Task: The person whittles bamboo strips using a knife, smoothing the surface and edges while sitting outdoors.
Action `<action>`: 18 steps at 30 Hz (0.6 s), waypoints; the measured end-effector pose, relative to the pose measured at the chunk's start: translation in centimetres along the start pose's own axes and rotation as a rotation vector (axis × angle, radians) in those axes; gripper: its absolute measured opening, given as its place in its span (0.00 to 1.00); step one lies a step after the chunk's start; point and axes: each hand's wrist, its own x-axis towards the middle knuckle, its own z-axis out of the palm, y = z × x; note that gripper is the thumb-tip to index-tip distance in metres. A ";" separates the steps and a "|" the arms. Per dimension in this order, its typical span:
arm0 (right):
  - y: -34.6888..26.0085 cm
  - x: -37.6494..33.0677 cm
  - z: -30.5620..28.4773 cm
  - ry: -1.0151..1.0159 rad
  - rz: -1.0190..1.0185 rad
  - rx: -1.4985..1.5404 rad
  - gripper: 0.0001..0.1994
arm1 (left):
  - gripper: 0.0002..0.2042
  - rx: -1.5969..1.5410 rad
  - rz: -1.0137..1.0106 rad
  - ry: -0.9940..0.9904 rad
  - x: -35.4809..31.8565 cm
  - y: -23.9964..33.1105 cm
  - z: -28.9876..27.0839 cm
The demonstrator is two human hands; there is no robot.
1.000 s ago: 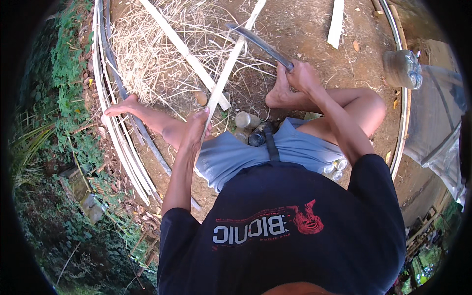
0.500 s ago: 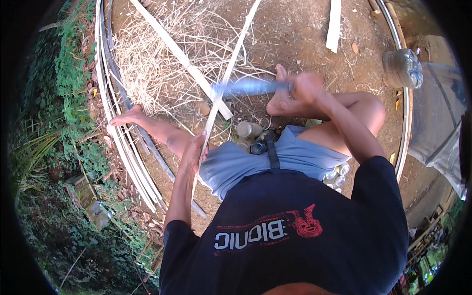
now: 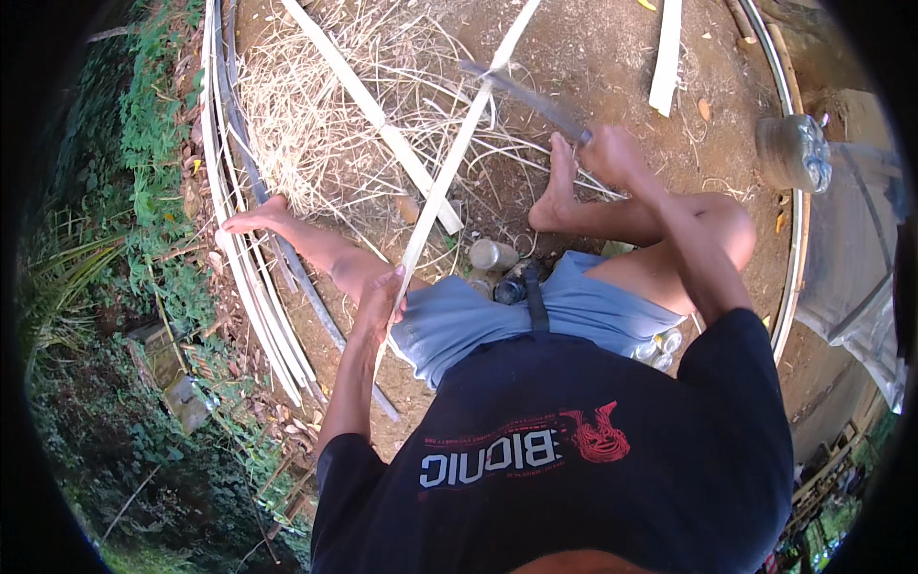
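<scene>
My left hand (image 3: 381,297) is closed around the near end of a long pale split-bamboo strip (image 3: 432,203), close to my left thigh. The strip slants away to the far right. In my closed right hand (image 3: 615,156), above my right shin, is the handle of a machete (image 3: 535,101). Its long dark blade points left and away, and its tip end meets the far part of the strip. A second pale strip (image 3: 368,105) passes beneath the held one, slanting the other way. Curly shavings (image 3: 311,115) lie heaped around it on the ground.
Long strips (image 3: 247,273) run along the left beside green plants (image 3: 158,163). Another pale strip (image 3: 667,57) lies far right. A clear plastic container (image 3: 794,153) stands at the right edge. Between my legs are a jar-like container (image 3: 492,254) and dark objects; cans (image 3: 665,349) sit by my right thigh.
The machete has moved from the middle of the strip to farther along it, away from me, and its blade now tilts. My right hand has shifted slightly; my left hand keeps its grip.
</scene>
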 end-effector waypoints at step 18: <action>-5.4 -6.4 -2.1 -0.209 -0.237 -0.241 0.16 | 0.10 -0.368 -0.181 -0.439 1.7 -0.9 1.7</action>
